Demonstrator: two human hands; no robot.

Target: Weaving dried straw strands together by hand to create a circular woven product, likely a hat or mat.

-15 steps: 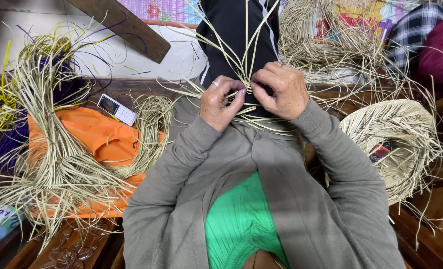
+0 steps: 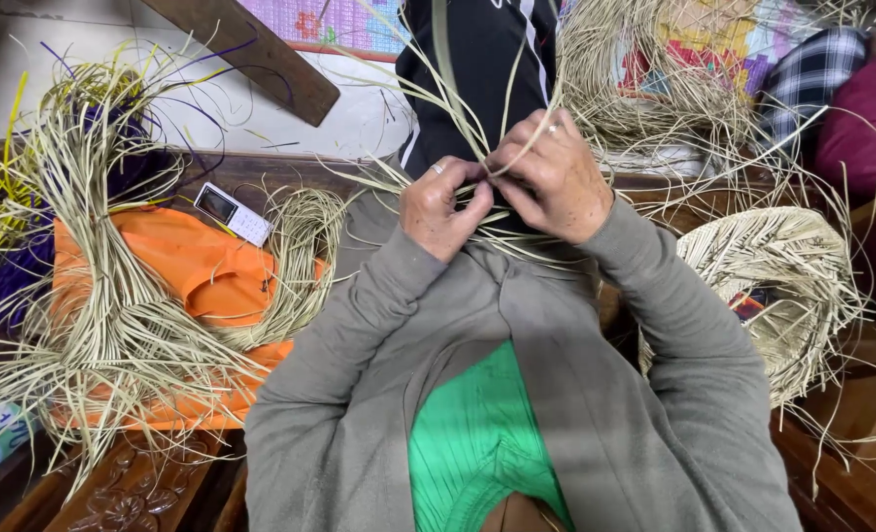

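I see no real container here: the woven straw basket [image 2: 773, 286] at my right lies on its side, and I cannot tell what is in it. My left hand [image 2: 443, 209] and right hand [image 2: 554, 179] meet at chest height, fingers curled, both pinching the straw strands [image 2: 458, 118] that fan upward and sideways from between them. Both wrists are raised, grey sleeves bent at the elbows. To my left a loose straw bundle [image 2: 113, 325] rests on orange cloth [image 2: 211, 281], a small phone [image 2: 233, 214] beside it.

Dry, matt pale straw strips [image 2: 477, 148], matt grey cloth sleeves [image 2: 359, 325], orange cloth [image 2: 211, 276], dark carved wood [image 2: 133, 493].
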